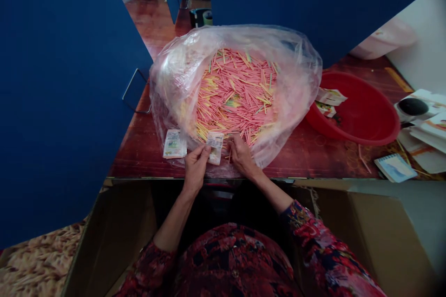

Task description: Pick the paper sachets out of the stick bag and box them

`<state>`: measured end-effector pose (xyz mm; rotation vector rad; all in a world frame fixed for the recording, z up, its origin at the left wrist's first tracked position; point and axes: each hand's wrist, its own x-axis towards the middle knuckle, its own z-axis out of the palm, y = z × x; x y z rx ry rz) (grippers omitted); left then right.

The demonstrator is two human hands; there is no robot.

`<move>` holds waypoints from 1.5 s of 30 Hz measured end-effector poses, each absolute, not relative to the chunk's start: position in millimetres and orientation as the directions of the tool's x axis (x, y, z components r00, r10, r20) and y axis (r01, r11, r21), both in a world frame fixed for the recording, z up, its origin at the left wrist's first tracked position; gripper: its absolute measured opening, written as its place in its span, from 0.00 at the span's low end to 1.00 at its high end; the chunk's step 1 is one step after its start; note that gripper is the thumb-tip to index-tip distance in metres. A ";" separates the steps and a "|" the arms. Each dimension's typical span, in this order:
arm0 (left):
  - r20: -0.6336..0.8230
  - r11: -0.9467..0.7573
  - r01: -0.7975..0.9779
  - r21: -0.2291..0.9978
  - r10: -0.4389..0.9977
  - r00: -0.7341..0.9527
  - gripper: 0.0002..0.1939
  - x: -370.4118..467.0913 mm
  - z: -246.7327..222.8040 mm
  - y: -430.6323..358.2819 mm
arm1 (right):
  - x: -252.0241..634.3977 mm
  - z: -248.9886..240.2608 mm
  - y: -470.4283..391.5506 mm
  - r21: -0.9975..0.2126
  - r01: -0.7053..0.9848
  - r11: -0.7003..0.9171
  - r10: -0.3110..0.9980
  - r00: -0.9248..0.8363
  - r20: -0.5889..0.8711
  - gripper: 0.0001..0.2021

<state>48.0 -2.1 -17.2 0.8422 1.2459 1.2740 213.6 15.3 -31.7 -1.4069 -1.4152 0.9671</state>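
Note:
A large clear plastic bag point(298, 69) lies open on the dark red table, full of thin pink, yellow and green sticks point(240, 88). At the bag's near edge my left hand point(196, 167) pinches a small printed packet point(215, 147) between thumb and fingers. My right hand point(241, 154) is just right of that packet, its fingers closed around a few thin sticks at the near side of the pile. More small printed packets point(174, 144) lie to the left of my left hand, against the bag.
To the right stand a red basin point(369, 106) with small printed boxes point(331, 96) in it, and a small notebook point(395, 167). Blue panels point(69, 79) rise at left and behind. Open cardboard point(379, 227) is below the table's front edge.

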 end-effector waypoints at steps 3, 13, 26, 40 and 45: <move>-0.168 0.152 -0.150 0.977 0.980 -0.103 0.14 45.7 -18.2 -3.9 | 210.6 -15.7 25.9 -1.000 -0.002 0.012 0.979 0.204 0.011 0.07; -0.177 0.188 -0.149 0.971 0.981 0.083 0.10 50.9 -12.5 -6.5 | 192.6 48.7 42.3 -0.918 -0.396 0.008 0.985 0.159 -0.060 0.12; -0.195 0.201 -0.272 0.941 0.979 0.049 0.15 58.3 -19.5 -4.9 | 188.9 42.1 14.4 -0.990 -0.139 -0.015 0.999 -0.031 -0.010 0.12; -0.224 0.227 -0.477 0.849 0.973 0.064 0.12 58.4 -14.7 3.4 | 199.4 30.8 4.2 -0.977 0.018 0.215 0.975 0.052 0.215 0.08; -0.259 0.237 -0.535 0.811 0.965 0.035 0.13 62.4 -11.8 2.4 | 199.4 28.7 1.0 -0.981 0.069 0.180 0.977 0.104 0.187 0.07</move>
